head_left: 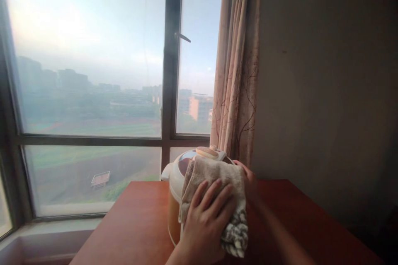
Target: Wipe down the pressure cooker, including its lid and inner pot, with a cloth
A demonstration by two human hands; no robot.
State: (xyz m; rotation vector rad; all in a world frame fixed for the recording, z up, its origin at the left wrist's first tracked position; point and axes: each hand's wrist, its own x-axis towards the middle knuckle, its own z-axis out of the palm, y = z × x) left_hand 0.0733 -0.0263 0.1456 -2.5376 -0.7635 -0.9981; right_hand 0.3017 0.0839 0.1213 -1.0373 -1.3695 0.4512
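Observation:
A rounded electric cooker (174,215) with a golden body, a white rim and a lid handle on top stands on the table. A beige cloth (222,169) drapes over the near side of its lid and front; a grey-and-white patterned part (238,232) hangs bunched at the lower right. My left hand (209,215) lies over the cloth with fingers stretched and a little apart, pressing it against the cooker. At the right side of the lid is my right hand (248,176), beside the cloth's edge. It is blurred, and most of its fingers are hidden behind the cooker and cloth.
The cooker rests on a reddish-brown table (133,219). Behind it stands a large window with a dark frame (171,91) and a handle (183,37). A patterned curtain (236,70) hangs right of the window, next to a grey wall (320,83).

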